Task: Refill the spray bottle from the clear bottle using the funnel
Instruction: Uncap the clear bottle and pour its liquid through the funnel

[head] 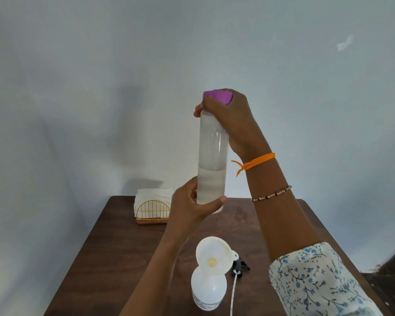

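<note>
While we look down on a dark wooden desk (114, 242) set against a plain pale wall (78, 87), we count one clear bottle (212, 165), one spray bottle (208, 290), one funnel (213, 256), one loose spray head (240, 266) and one napkin holder (152, 210). Our left hand (189, 204) grips the clear bottle's base above the desk; our right hand (228, 115) is curled round its purple cap (217, 95). It stands upright, part full. The funnel sits in the spray bottle's neck, near the desk's front edge
</note>
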### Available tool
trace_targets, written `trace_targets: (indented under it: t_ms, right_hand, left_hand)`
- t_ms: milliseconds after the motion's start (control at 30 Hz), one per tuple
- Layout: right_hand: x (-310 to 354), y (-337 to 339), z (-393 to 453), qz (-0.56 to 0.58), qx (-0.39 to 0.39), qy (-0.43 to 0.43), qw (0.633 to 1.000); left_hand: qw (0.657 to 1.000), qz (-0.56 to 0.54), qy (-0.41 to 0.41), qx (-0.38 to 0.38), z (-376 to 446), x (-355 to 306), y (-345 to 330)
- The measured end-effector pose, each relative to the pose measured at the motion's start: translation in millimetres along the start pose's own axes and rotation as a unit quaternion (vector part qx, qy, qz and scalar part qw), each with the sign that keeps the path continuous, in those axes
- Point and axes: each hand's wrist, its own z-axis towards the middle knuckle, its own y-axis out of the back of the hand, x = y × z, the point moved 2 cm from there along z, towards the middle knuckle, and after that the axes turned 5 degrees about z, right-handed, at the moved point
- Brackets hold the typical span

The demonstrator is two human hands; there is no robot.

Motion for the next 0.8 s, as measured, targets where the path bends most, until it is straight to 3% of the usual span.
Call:
trace_targets:
  t_ms: [167,367,500,667,800]
  right_hand:
    - [-7,13,5,0.201,0.07,-0.036,0.976]
    - [-20,23,3,0.302,0.094,-0.062,0.947]
    - [-20,18,-3,0.256,0.026,-0.067,0.964]
    - [-17,10,-11,0.067,-0.078,0.035,0.994]
    - [-19,9,-13,0.144,-0.052,0.027,0.988]
  left_hand:
    - [1.0,-0.007,0.002,0.002,1,-5,4]
    - [1.0,0.002,-0.005,0.008,0,-2,3]
    - [1.0,0.0,-0.007,0.003,1,1,2]
    - [1.0,0.015,-0.009,-0.016,2,3,1]
    - [0.999,0.019,-0.013,-0.027,1,2,4]
